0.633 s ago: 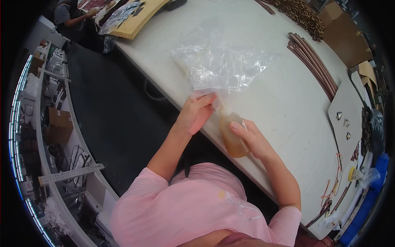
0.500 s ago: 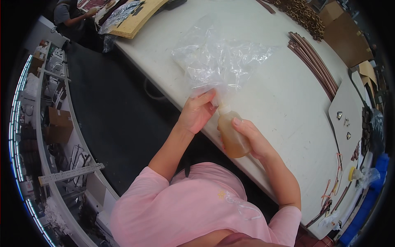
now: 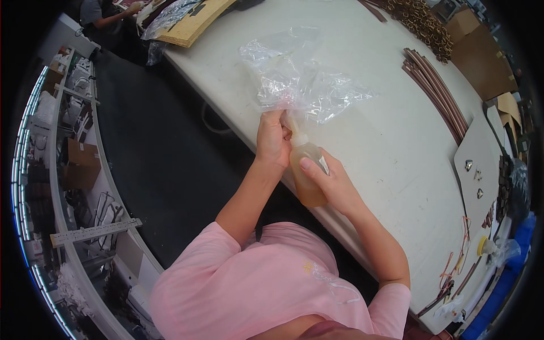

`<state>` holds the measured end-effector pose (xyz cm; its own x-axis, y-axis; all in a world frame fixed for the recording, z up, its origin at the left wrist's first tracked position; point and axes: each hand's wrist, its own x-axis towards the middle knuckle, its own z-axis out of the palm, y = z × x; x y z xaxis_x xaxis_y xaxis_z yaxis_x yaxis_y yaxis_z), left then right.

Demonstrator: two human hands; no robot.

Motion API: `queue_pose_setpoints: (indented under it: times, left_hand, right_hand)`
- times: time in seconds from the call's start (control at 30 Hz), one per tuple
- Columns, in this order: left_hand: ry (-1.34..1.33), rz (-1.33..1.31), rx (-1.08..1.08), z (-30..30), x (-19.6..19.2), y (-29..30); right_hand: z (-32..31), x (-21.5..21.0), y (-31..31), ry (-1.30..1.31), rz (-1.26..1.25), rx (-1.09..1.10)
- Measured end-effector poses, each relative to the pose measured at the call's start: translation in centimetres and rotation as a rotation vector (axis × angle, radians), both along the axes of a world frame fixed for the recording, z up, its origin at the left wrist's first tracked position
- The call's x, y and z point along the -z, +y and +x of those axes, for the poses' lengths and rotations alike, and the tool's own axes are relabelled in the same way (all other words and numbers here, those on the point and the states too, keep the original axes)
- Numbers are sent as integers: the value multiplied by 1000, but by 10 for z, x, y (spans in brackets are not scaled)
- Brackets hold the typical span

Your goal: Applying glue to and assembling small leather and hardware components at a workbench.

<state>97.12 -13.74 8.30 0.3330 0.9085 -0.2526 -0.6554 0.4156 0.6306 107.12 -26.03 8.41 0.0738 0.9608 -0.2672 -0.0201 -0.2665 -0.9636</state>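
My right hand (image 3: 328, 178) is wrapped round a squeeze bottle (image 3: 307, 175) of amber liquid, tilted with its pale nozzle pointing away from me. A crumpled clear plastic bag (image 3: 294, 79) lies on the white table past the nozzle. My left hand (image 3: 273, 139) is closed on the near edge of the bag, at the bottle's tip. The nozzle reaches up to the bag's gathered end; whether its tip is inside I cannot tell. Part of my left fingers is hidden behind the plastic.
A bundle of brown strips (image 3: 435, 93) lies on the table's right side, near a heap of brass-coloured hardware (image 3: 416, 25) and a cardboard box (image 3: 481, 56). A grey board (image 3: 479, 164) holds small metal parts. At far left stand shelves (image 3: 93, 170); another person (image 3: 110, 22) works there beyond.
Both hands and the bottle have shifted slightly left and away from me. My left hand has turned more upright, with its fingers further under the bag. The bag has flattened a little.
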Motion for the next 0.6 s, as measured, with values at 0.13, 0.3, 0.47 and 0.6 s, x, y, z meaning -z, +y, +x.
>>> queue_pose_setpoints:
  times: [0.13,0.3,0.47,0.6]
  left_hand:
    - [-60,-70,141,-14,12,9]
    - [-141,44,223,-15,16,11]
    - [-239,-127,270,-15,19,15]
    - [-168,-238,254,-16,4,16]
  right_hand:
    - [8,-8,0,283,-87,18]
    - [16,-12,0,473,-204,-17]
    - [20,-3,-2,353,-112,-17]
    - [26,-14,-2,79,-55,-29]
